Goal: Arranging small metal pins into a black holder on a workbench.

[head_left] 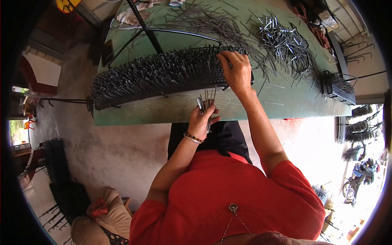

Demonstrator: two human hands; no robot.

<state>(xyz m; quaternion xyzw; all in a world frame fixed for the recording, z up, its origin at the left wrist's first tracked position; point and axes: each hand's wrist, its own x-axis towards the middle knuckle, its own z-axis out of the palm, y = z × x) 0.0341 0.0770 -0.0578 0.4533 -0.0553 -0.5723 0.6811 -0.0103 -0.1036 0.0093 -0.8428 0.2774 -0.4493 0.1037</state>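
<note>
A long dark rack (155,75), densely packed with upright metal rods, lies across the front of the green table. My left hand (203,116) is closed around a small bundle of thin metal rods (209,96), just in front of the rack's near edge. At the rack's right end, my right hand (237,71) reaches over the rods with its fingers bent down and the thumb close to them. Whatever its fingertips pinch there is hidden among the dark rods.
Loose thin rods (216,24) are strewn over the back of the green table (134,116). A heap of shiny rods (283,38) sits at the back right, near another small rack (341,87). Black frame bars (149,34) rise behind the long rack. Cloths (132,18) lie at the far left.
</note>
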